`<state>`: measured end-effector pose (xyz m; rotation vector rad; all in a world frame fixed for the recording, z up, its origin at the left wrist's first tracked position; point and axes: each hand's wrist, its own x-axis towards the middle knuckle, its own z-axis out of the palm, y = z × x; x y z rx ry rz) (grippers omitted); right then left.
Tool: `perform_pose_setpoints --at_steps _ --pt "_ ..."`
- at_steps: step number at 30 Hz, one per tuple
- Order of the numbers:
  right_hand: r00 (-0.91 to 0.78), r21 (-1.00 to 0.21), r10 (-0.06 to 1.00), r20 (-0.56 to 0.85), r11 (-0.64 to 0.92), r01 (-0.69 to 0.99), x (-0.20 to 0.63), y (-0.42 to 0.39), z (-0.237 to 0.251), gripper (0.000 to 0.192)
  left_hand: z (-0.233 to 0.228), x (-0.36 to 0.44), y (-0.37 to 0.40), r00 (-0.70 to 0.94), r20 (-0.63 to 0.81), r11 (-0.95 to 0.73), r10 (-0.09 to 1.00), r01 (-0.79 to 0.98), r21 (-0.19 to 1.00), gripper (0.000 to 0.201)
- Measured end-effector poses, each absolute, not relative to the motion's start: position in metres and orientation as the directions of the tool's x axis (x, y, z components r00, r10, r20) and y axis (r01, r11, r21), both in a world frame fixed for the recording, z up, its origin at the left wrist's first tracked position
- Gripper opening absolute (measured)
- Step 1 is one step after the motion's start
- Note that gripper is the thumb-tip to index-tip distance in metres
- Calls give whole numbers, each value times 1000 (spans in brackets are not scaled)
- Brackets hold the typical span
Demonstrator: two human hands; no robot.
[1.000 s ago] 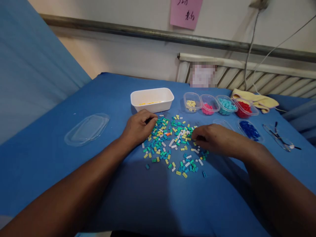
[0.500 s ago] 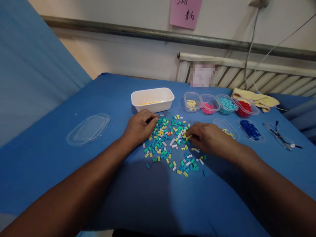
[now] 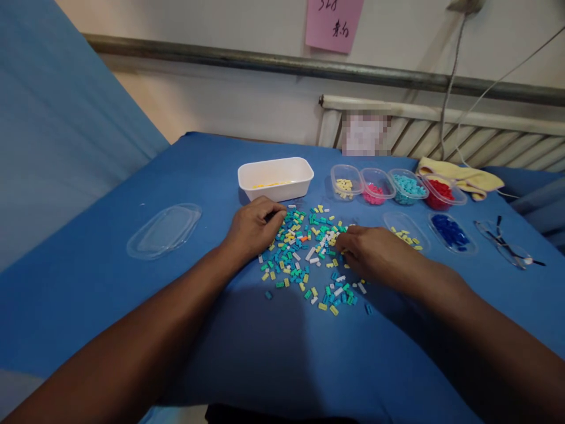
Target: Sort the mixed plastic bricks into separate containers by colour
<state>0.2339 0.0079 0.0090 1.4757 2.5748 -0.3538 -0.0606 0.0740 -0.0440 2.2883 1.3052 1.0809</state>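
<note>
Small toy building bricks [image 3: 311,254] in green, blue, yellow and white lie in a loose pile on the blue cloth, with one orange brick among them. My left hand [image 3: 256,227] rests at the pile's left edge, fingers curled in toward the thumb; whatever they hold is hidden. At the right side of the pile, my right hand [image 3: 371,250] reaches down with fingertips pressed together among yellow and white bricks. I cannot make out what is in that pinch. Just behind the pile stands a white tub [image 3: 282,191] with some yellow in its bottom.
Clear containers hold pale yellow [image 3: 344,187], pink [image 3: 373,194], turquoise [image 3: 408,186] and red bricks [image 3: 439,193]. Nearer are yellow bricks [image 3: 405,238] on a clear lid and dark blue bricks [image 3: 449,231]. Glasses [image 3: 505,244], a yellow cloth [image 3: 463,175] and clear lids [image 3: 165,231] lie around.
The view has shifted slightly. My right hand has drawn a little off the yellow bricks behind the container side, its fingertips still at the pile. My left hand stays in place.
</note>
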Motion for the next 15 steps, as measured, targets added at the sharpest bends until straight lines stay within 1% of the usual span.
perform_pose_setpoints --at_steps 4,8,15 --pt "-522 -158 809 -271 497 853 236 5 7 19 -45 -60 73 303 482 -557 823 597 577 21" --pt "-522 -183 823 -224 491 852 239 8 2 20 -43 -60 71 306 477 -556 824 598 577 21" --pt "-577 -270 792 -200 522 809 247 15 0 16 -44 -60 71 309 477 -558 823 601 572 23"
